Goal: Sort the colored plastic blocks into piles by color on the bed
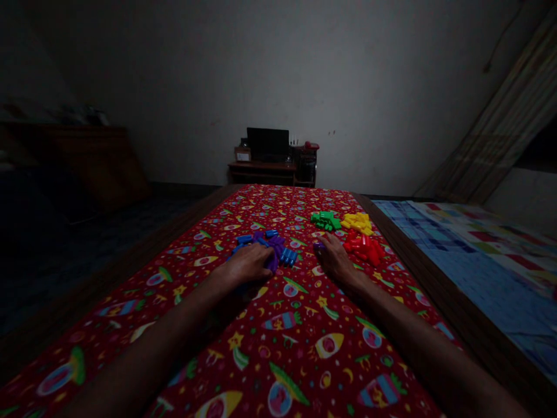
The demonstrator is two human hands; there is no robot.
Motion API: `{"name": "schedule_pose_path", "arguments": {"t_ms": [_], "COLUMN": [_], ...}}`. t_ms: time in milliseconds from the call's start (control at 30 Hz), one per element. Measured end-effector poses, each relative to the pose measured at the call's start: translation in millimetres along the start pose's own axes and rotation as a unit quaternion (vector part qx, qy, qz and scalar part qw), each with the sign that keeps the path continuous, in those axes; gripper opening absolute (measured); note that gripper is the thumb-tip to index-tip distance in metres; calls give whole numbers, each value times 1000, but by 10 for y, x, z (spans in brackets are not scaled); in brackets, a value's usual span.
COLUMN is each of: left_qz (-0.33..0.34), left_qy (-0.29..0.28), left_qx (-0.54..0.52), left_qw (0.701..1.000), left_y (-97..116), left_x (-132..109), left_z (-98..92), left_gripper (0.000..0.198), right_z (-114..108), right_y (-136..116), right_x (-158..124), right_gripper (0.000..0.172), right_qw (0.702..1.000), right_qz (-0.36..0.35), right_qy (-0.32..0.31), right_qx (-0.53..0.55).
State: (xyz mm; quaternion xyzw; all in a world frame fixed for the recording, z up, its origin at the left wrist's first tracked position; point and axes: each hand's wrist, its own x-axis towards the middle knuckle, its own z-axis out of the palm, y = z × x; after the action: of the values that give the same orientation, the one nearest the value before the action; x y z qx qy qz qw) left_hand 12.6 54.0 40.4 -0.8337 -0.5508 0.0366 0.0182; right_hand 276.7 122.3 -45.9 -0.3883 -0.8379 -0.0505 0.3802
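My left hand [250,263] reaches over a mixed heap of purple plastic pieces [278,244] and blue plastic pieces [244,238]. Its thumb and curled fingers close around part of the purple ones, and the hand hides some of the heap. A short row of blue pieces [288,256] lies just to the right of it. My right hand [336,258] is low over the cloth, closed, with a small purple plastic piece [319,247] at its fingertips. Beside and beyond that hand are a red pile [365,248], a green pile [325,220] and a yellow pile [357,223].
A red patterned cloth [300,348] covers the long surface, which has dark wooden edges [439,290]. A low desk [263,168] with a black monitor [268,144] stands against the far wall. Blue checked bedding [470,273] spreads on the right, and a wooden cabinet [96,168] stands left.
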Motion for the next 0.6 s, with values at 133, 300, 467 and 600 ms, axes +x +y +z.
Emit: {"name": "schedule_pose_path", "arguments": {"t_ms": [133,300,467,600], "left_qz": [-11,16,53,14], "left_qy": [61,90,32,55], "left_qx": [-70,-252,-383,-297], "left_qw": [996,963,922,953], "left_y": [-91,-41,170,44], "left_x": [91,194,207,163], "left_z": [51,48,56,19], "left_gripper": [26,28,31,35], "right_z": [-32,-72,-137,-205], "right_y": [-265,-695,-743,-413], "right_x": [60,123,148,168], "right_gripper": [34,44,36,28], "right_qw": [997,986,984,992], "right_qz": [-63,-121,-107,2], "right_qy": [-12,-29,-83,-68], "right_qx": [48,115,117,106]}}
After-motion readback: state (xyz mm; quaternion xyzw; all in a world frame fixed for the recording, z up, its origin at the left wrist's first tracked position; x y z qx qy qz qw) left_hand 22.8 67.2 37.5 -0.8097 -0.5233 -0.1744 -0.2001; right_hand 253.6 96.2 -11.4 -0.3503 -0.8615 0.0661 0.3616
